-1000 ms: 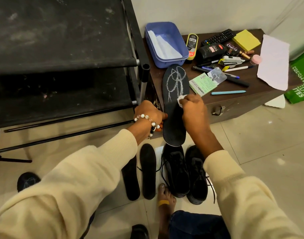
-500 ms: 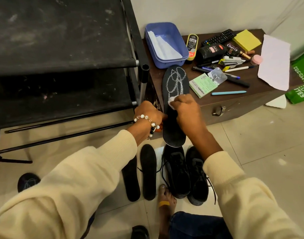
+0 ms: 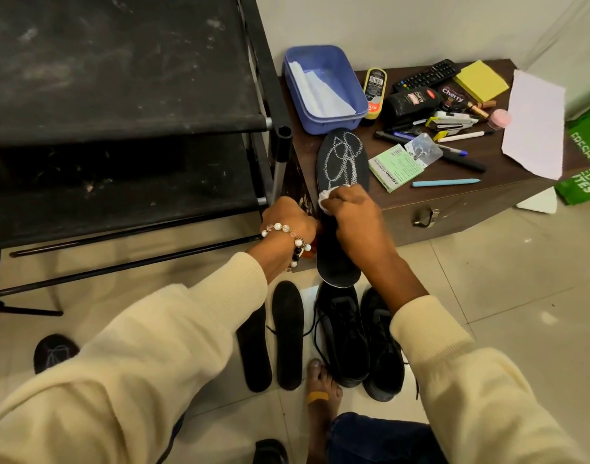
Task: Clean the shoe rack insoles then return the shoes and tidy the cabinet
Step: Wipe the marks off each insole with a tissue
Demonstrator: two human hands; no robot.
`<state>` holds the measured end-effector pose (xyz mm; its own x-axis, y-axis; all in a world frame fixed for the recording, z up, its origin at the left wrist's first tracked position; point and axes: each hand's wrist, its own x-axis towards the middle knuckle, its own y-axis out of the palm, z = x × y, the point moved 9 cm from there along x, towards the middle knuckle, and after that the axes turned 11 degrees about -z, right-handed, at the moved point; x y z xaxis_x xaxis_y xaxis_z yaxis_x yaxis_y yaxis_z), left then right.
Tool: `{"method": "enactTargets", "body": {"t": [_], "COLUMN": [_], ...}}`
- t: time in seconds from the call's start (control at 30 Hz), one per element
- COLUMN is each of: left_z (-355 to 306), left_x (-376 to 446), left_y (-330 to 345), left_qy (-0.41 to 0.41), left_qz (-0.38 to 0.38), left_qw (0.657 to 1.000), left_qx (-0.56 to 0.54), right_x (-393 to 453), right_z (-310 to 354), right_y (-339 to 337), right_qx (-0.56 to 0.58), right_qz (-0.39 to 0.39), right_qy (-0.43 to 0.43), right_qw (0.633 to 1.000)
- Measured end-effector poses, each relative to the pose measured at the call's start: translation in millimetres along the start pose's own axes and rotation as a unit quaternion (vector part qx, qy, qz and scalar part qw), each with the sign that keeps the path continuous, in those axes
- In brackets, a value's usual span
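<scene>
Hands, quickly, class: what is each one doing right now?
Left hand: grips the edge of the black insole, steadying it.
Right hand: pinches a white wipe, pressing it on that insole.

The tiled floor (image 3: 488, 313) carries two loose black insoles (image 3: 287, 333) beside a pair of black shoes (image 3: 360, 336); the wooden cabinet top (image 3: 431, 192) bears a blue tub (image 3: 323, 88), pens, a remote, yellow sticky notes (image 3: 481, 80).

A blue tub (image 3: 323, 88) with paper in it sits on my low brown chest (image 3: 471, 209). A remote (image 3: 424, 74), yellow sticky notes (image 3: 480, 80) and pens (image 3: 446, 182) clutter its top. A green bag (image 3: 588, 162) lies beside it.
</scene>
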<state>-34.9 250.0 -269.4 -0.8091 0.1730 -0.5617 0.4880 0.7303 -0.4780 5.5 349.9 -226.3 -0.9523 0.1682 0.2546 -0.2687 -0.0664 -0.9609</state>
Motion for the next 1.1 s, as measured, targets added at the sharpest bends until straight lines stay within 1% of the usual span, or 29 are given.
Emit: {"method": "enactTargets", "body": {"t": [0.03,0.1,0.13,0.17,0.2,0.23,0.27,0.33,0.43,0.53,0.57,0.63,0.73,0.77,0.9,0.97,1.03,1.1], "left_z": [0,-1,0,1,3,3,2,0,1,0,1,2,1,1,4,6,8,11], "left_x": [0,0,0,-2,-5,-6,-5,-5,-5,-4,-5,-7,-8,-7,-8,-8,-12,-15], "left_y": [-1,2,4,6,8,8,7,5,6,4,5,7,9,10,13,13,17,19], "left_qy": [0.0,-0.001,-0.005,-0.018,-0.029,-0.032,-0.028,-0.023,-0.032,-0.013,-0.011,-0.014,-0.023,-0.025,-0.043,-0.045,-0.045,-0.046], "left_qz": [-0.004,0.009,0.021,0.036,0.048,0.05,0.042,0.033,0.048,0.037,0.035,0.044,0.068,0.076,0.112,0.132,0.158,0.166], "left_qw": [1.0,1.0,1.0,0.999,0.998,0.998,0.999,0.999,0.998,0.999,0.999,0.999,0.997,0.996,0.993,0.99,0.986,0.984], "left_qx": [-0.001,-0.005,-0.008,-0.012,-0.017,-0.018,-0.018,-0.022,-0.028,-0.02,-0.018,-0.018,-0.026,-0.025,-0.02,-0.001,0.029,0.042], "right_x": [0,0,1,1,0,0,0,-2,-7,-21,-23,-23,-14,-13,-13,-10,-9,-8], "right_z": [8,1,-8,-23,-34,-35,-33,-18,-3,3,0,-15,-27,-25,-9,-16,-28,-28], "right_y": [-3,-3,-8,-13,-15,-19,-17,-14,-19,-24,-26,-25,-24,-24,-27,-30,-28,-23], "right_qx": [0.012,0.041,0.039,0.05,0.028,0.002,-0.003,-0.023,0.01,0.037,0.039,0.007,-0.036,-0.032,0.037,0.029,0.009,-0.001], "right_qz": [0.006,0.009,-0.007,-0.027,-0.034,-0.03,-0.008,0.032,0.081,0.135,0.144,0.136,0.088,0.081,0.081,0.062,0.049,0.048], "right_qy": [-0.024,-0.015,0.001,0.043,0.068,0.073,0.071,0.028,-0.007,-0.065,-0.058,-0.023,0.035,0.038,-0.018,0.005,0.057,0.074], "right_qw": [1.0,0.999,0.999,0.997,0.997,0.997,0.997,0.999,0.997,0.988,0.987,0.99,0.995,0.995,0.996,0.998,0.997,0.996]}}
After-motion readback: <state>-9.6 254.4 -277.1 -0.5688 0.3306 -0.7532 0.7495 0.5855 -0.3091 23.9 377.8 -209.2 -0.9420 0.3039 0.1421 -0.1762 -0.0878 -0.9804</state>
